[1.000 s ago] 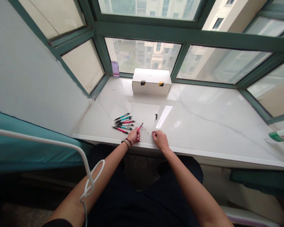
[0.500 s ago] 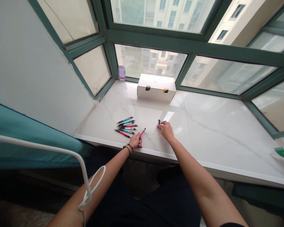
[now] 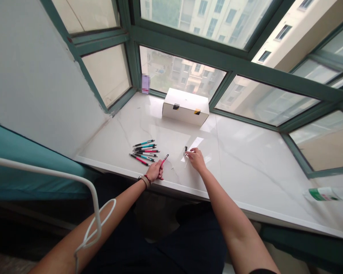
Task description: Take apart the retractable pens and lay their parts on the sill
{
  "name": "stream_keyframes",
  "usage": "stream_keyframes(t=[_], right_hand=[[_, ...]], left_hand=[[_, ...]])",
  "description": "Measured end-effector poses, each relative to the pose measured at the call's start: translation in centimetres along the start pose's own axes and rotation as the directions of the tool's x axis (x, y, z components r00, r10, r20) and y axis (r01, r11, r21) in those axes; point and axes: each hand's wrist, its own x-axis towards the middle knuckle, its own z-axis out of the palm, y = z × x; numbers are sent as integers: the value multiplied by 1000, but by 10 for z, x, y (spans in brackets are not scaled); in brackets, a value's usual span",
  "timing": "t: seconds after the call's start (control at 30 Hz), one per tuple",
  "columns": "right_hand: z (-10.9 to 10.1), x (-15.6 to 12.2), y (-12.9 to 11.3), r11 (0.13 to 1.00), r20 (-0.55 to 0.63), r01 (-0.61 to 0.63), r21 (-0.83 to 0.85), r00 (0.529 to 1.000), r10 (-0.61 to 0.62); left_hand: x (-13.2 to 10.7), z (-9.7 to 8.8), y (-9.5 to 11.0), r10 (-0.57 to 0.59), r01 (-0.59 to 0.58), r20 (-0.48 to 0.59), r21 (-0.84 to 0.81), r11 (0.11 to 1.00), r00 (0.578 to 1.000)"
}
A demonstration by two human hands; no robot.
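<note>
Slanting red pen [image 3: 165, 159], slim, straight, dark-tipped

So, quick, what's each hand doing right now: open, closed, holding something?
Left hand: closed around a pinkish-red pen.
Right hand: fingertips close by a small black piece; whether it grips anything cannot be told.

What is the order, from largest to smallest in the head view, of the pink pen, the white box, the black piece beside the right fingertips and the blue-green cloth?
1. Blue-green cloth
2. White box
3. Pink pen, visible part only; the left hand hides the rest
4. Black piece
</note>
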Motion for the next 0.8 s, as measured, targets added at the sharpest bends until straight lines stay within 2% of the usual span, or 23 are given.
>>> stream_keyframes(t=[0.1,0.2,0.27,0.3,0.4,0.47,0.53,0.63,0.7,0.73,0.8], right_hand=[[-2,-10,-17,992,-128,-97,76,986,106],[-1,-32,-41,944,-196,-193,268,948,249],[2,-51,-61,862,-111,-242,445,940,321],[4,-60,-71,792,-18,-287,539,936,351],[10,-83,-99,493,273,-449,746,880,389],[11,-94,-113,369,343,-479,797,861,376],[9,-100,-120,313,352,-475,822,858,375],[3,-103,-117,239,349,-462,854,849,397],[-1,-100,-104,221,327,-452,864,838,437],[-3,-97,-94,244,310,-455,856,831,462],[-8,-86,-70,361,282,-499,788,813,509]], left_hand=[[1,1,0,-2,2,-5,5,1000,1000],[1,4,0,6,-6,9,59,998,1000],[-2,8,-1,44,-47,25,143,989,999],[-5,11,-1,77,-83,38,195,977,996],[-17,21,-2,193,-222,116,351,910,974],[-27,27,-1,244,-313,209,432,846,947],[-34,32,-1,259,-369,279,487,792,925],[-37,34,1,236,-365,295,531,765,926],[-34,30,3,238,-359,280,559,747,930],[-32,27,5,267,-380,273,582,719,924],[-27,20,8,382,-456,264,649,609,886]])
